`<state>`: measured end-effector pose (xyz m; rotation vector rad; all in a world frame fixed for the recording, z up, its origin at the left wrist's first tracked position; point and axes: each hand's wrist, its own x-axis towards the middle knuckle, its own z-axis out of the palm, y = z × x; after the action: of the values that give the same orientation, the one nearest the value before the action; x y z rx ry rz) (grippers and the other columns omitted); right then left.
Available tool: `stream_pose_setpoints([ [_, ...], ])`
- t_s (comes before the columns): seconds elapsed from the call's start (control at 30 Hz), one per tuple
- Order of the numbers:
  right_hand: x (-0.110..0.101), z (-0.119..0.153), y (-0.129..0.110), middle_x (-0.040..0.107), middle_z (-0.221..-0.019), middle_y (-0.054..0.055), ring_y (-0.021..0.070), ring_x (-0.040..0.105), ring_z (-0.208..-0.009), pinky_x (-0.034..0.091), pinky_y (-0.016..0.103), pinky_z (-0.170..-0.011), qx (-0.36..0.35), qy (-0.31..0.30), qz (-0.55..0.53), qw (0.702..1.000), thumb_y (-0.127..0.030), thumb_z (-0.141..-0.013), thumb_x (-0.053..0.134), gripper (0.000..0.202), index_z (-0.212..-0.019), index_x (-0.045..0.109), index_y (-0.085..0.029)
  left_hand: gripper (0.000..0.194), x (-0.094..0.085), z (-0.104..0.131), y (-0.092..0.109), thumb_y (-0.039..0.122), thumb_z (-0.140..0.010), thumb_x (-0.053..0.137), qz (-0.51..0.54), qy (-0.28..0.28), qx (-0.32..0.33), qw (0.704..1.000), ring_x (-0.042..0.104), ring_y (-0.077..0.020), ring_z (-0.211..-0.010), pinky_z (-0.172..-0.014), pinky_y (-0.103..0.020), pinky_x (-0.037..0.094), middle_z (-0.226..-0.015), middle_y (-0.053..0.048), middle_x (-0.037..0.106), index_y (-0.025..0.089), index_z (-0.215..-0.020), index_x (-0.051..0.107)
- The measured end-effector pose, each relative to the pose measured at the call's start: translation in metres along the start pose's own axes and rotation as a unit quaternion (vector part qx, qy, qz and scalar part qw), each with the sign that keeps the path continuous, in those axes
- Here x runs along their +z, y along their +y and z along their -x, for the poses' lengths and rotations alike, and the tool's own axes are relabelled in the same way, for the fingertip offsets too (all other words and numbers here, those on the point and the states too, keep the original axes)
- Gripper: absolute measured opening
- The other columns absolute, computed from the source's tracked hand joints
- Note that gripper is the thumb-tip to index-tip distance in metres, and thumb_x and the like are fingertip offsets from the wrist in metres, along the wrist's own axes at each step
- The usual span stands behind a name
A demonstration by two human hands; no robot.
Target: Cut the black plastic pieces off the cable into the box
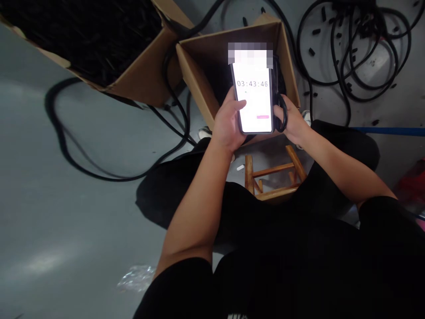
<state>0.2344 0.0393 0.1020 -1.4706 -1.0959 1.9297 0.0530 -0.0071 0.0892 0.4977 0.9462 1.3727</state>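
My left hand (228, 122) grips a smartphone (254, 99), its thumb lying over the lit screen. The white screen reads 03:43:46 and has a small pink bar low on it; its top is blurred out. Just right of the phone, my right hand (292, 120) is closed around a black tool with a looped handle (283, 114). The tool's far end lies partly behind the phone, so its kind is unclear. Both hands are above an open cardboard box (194, 79) with dark contents in shadow.
A larger carton (142, 71) full of short black pieces stands at the upper left. Black hose (63, 137) loops over the grey floor, with more coils (332, 82) and scattered black pieces at the upper right. A wooden stool (274, 170) is between my legs; clear plastic (136, 278) lies lower left.
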Motion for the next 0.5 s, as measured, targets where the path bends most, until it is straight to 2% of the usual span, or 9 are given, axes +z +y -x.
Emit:
stream_pose_setpoints([
  [0.1,-0.001,-0.002,0.002,0.07,-0.107,0.002,0.0264,0.07,-0.119,0.062,0.046,-0.105,0.001,-0.006,-0.002,1.0,-0.088,-0.097,0.074,0.068,-0.123,0.058,-0.028,0.055,0.001,0.001,0.001,0.058,-0.084,0.088,-0.01,0.016,-0.005,1.0,0.043,-0.0477,-0.178,-0.135,-0.061,0.053,-0.144,-0.012,0.081,0.029,-0.128,0.07],
  [0.17,-0.001,-0.004,0.005,0.071,-0.11,0.003,0.0282,0.072,-0.122,0.063,0.049,-0.109,-0.005,-0.011,-0.004,1.0,-0.089,-0.095,0.076,0.071,-0.126,0.058,-0.028,0.053,0.0,0.0,0.001,0.056,-0.084,0.089,-0.013,0.021,-0.01,1.0,0.042,-0.0466,-0.179,-0.136,-0.061,0.052,-0.145,-0.011,0.081,0.03,-0.127,0.071],
  [0.33,-0.005,-0.009,0.016,0.073,-0.119,0.004,0.0342,0.072,-0.132,0.065,0.059,-0.116,-0.028,-0.021,0.0,0.999,-0.092,-0.086,0.082,0.079,-0.128,0.057,-0.029,0.053,-0.005,-0.001,-0.001,0.049,-0.081,0.088,0.017,0.008,-0.012,1.0,0.047,-0.0447,-0.175,-0.14,-0.061,0.049,-0.142,-0.009,0.083,0.029,-0.127,0.074],
  [0.43,-0.007,-0.011,0.018,0.074,-0.124,0.005,0.0343,0.072,-0.135,0.065,0.06,-0.118,-0.032,-0.027,0.004,0.999,-0.091,-0.086,0.082,0.079,-0.128,0.057,-0.03,0.055,-0.009,-0.002,-0.005,0.05,-0.083,0.089,0.012,0.001,-0.011,1.0,0.048,-0.0447,-0.175,-0.139,-0.062,0.048,-0.146,-0.01,0.081,0.029,-0.132,0.073],
  [0.5,-0.008,-0.011,0.018,0.075,-0.127,0.006,0.0337,0.072,-0.137,0.065,0.059,-0.12,-0.034,-0.027,0.003,0.999,-0.09,-0.086,0.082,0.079,-0.129,0.057,-0.03,0.062,-0.012,-0.004,-0.01,0.049,-0.078,0.096,0.003,-0.006,-0.004,1.0,0.053,-0.0453,-0.17,-0.138,-0.063,0.049,-0.144,-0.008,0.081,0.031,-0.133,0.073],
])
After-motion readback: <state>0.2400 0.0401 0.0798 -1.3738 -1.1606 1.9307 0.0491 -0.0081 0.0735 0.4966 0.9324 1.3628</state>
